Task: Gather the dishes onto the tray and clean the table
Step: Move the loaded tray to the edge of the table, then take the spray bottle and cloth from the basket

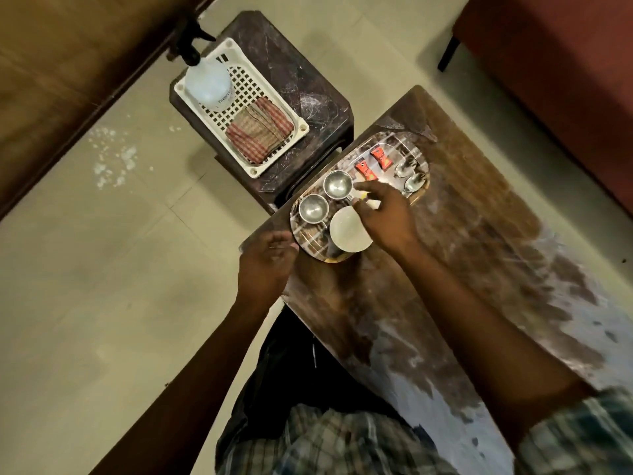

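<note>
A shiny steel tray (416,149) lies on the dark wooden table (479,255) near its far corner. On it stand two steel cups (313,208) (338,184), a white bowl (347,233), two red sachets (363,169) (381,156) and two steel spoons (406,164) (414,181). My right hand (387,216) hovers over the tray between the bowl and the far cup, fingers spread, with a small pale yellowish thing at its fingertips. My left hand (265,265) rests at the tray's near left edge by the table corner, fingers loosely curled.
A dark stool (301,84) beside the table carries a white plastic basket (239,97) holding a spray bottle (207,80) and a folded checked cloth (260,130). A red sofa (565,63) stands beyond the table. The table surface is streaked with whitish smears.
</note>
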The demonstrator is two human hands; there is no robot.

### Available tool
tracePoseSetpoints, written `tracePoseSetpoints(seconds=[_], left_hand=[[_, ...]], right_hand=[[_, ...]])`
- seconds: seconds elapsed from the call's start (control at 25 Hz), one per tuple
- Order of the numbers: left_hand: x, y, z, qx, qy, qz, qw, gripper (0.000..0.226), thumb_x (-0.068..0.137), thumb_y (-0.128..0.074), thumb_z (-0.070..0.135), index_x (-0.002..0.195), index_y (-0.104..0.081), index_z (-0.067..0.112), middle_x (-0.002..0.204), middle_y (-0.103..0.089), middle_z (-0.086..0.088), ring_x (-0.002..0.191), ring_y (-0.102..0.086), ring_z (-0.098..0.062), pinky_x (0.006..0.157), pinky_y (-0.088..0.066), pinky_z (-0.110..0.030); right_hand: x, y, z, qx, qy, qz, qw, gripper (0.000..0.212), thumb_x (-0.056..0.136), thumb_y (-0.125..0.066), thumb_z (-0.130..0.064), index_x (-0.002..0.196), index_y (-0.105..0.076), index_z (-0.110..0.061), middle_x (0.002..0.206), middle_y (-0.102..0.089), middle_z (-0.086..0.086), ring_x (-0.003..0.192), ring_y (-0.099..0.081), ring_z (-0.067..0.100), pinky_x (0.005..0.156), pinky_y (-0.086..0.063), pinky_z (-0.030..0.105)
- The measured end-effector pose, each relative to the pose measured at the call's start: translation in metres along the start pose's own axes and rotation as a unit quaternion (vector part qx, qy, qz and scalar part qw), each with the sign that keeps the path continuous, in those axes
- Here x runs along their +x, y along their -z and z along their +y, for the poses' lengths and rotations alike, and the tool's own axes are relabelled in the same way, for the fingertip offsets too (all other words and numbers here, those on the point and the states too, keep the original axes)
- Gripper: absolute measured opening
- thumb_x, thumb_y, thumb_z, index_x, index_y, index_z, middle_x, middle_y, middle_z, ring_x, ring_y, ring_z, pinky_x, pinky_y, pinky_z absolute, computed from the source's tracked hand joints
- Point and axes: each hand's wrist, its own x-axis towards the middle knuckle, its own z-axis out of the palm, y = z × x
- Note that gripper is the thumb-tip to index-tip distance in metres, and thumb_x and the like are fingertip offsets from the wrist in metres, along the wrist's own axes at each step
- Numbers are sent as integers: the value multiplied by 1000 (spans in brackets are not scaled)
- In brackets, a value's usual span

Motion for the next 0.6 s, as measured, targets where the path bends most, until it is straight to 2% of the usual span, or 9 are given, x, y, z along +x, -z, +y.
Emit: tracePoseSetpoints(seconds=[0.08,0.2,0.28,0.36,0.44,0.48,0.52,0.6], left_hand=[[-24,18,11,9,-32,-13,999,18,92,-77,19,110,-78,19,96,-78,14,82,-68,15,67,-45,2],[-65,64,20,22,-68,-25,997,16,94,-77,19,110,-78,20,101,-79,9,91,-72,2,70,-47,-1],[-79,88,17,22,-74,-42,996,12,95,-77,19,106,-78,21,103,-80,9,93,-74,-3,71,-50,-4],[-89,124,11,8,-72,-60,996,9,95,-77,17,103,-79,22,99,-81,10,90,-75,-5,70,-50,-5],[-85,158,4,3,-71,-66,995,10,95,-76,15,102,-80,22,93,-81,11,88,-76,-7,69,-50,-4],[-79,175,1,6,-75,-67,995,11,95,-77,16,102,-81,23,93,-81,12,88,-75,-5,69,-50,-4],[-70,193,-1,11,-84,-70,994,11,95,-77,18,103,-80,24,95,-81,14,89,-74,-2,71,-50,-6],[-47,224,-3,17,-104,-81,991,11,96,-77,21,106,-79,25,104,-80,17,94,-73,4,74,-50,-8]], right_hand=[[-35,-9,-17,10,17,-17,1000,31,98,-73,-19,129,-73,-18,133,-71,4,115,-64,14,96,-50,32],[-94,-12,-47,30,44,-33,998,34,99,-73,-15,133,-72,-14,134,-71,6,121,-65,22,101,-56,45],[-117,-13,-52,32,35,-17,999,33,98,-74,-17,131,-75,-17,132,-72,3,120,-67,20,101,-57,46],[-144,-22,-58,33,20,3,999,30,98,-74,-17,127,-77,-22,127,-74,-2,112,-70,12,99,-58,35],[-162,-38,-70,21,11,10,1000,29,97,-73,-17,125,-77,-25,119,-74,-8,102,-69,-3,89,-52,11],[-168,-50,-80,24,10,12,1000,29,97,-73,-16,124,-76,-25,115,-73,-11,101,-69,-5,86,-50,7],[-171,-64,-92,28,12,11,999,28,97,-73,-16,124,-76,-23,114,-73,-11,104,-70,-3,90,-52,11],[-172,-91,-116,15,30,3,999,31,96,-71,-20,126,-75,-21,120,-72,-9,111,-68,2,101,-56,31]])
